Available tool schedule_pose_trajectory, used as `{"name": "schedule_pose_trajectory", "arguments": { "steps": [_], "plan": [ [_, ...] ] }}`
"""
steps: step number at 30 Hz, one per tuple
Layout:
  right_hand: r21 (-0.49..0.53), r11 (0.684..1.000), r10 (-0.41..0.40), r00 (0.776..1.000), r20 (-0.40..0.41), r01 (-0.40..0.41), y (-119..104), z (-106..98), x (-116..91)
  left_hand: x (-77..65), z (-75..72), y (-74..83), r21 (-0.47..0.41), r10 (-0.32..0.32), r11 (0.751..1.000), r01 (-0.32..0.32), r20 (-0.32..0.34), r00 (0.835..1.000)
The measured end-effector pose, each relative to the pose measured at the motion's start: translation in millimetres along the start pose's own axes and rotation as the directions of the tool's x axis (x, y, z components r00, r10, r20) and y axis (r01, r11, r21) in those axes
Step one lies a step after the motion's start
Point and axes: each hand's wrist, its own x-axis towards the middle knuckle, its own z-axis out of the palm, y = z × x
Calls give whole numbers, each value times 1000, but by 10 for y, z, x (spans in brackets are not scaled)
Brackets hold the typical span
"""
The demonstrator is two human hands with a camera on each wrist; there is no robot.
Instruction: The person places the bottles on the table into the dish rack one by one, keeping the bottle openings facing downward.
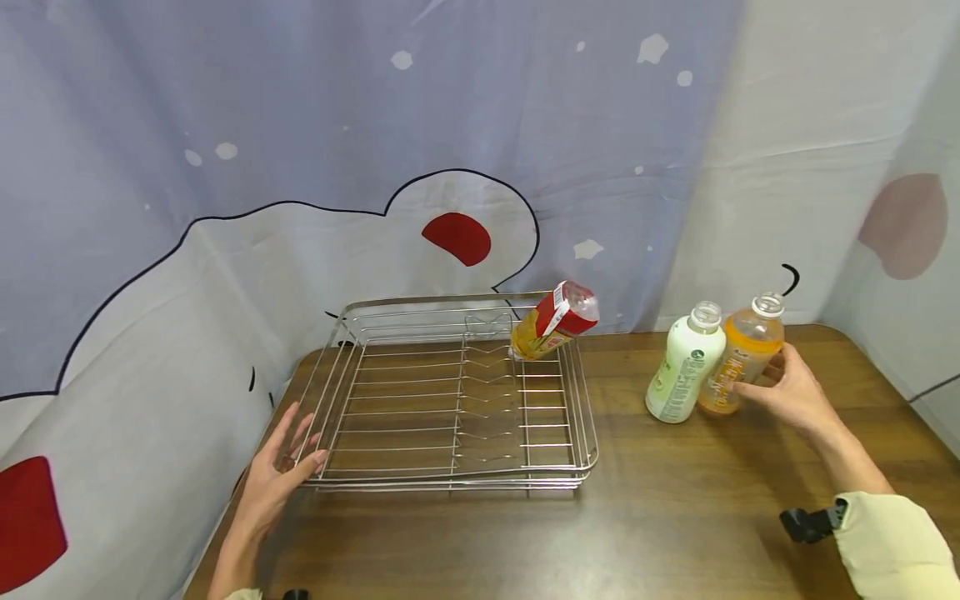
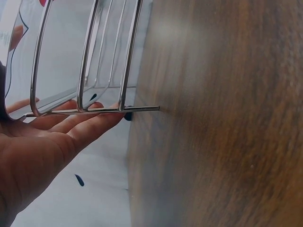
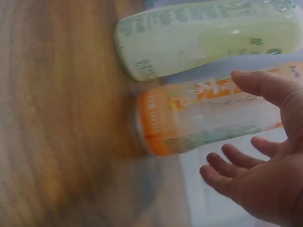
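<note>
Bottle with orange label (image 1: 738, 357) stands near the back-right corner of the table (image 1: 450, 542); I see my right hand (image 1: 791, 396) around it, fingers wide; my left hand (image 1: 266, 487), fingers straight, touches the rack (image 1: 450, 475), presumably steadying it.

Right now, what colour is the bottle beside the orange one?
The bottle is mostly pale green, clearest in the head view.

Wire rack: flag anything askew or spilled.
The red-and-yellow bottle leans in the wire rack near its far right corner, apparently neck-down, while the pale-green bottle and orange bottle stand upright. No spill shows.
</note>
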Motion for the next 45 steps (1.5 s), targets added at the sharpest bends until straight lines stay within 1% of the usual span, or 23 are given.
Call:
{"name": "schedule_pose_trajectory", "arguments": {
  "steps": [5, 9, 13, 20, 26, 30, 38, 45],
  "plan": [
    [16, 999, -29, 1000, -7, 29, 157, 89, 24, -6, 0, -5, -15, 13, 1000, -13, 6, 1000],
    [42, 999, -8, 1000, -15, 8, 220, 141, 32, -6, 2, -12, -16, 16, 1000, -15, 7, 1000],
    [69, 998, 5, 1000, -13, -4, 228, 176, 36, -6, 6, -6, -24, 19, 1000, -19, 4, 1000],
    [42, 999, 4, 1000, -24, -3, 251, 217, 42, 0, 5, 0, -32, 15, 999, -15, -4, 1000],
    [42, 998, -37, 998, -59, 40, 309, 300, 64, -14, 11, 15, -41, 19, 999, -19, 8, 1000],
    [38, 998, -46, 997, -60, 48, 352, 332, 71, -16, 11, 22, -40, 22, 999, -21, 16, 1000],
    [43, 999, -19, 998, -58, 21, 331, 321, 55, 0, 9, 16, -44, 25, 999, -24, 9, 1000],
    [30, 999, -26, 995, -96, 29, 312, 295, 18, -13, 4, 5, -30, 13, 999, -13, 4, 1000]
  ]
}}
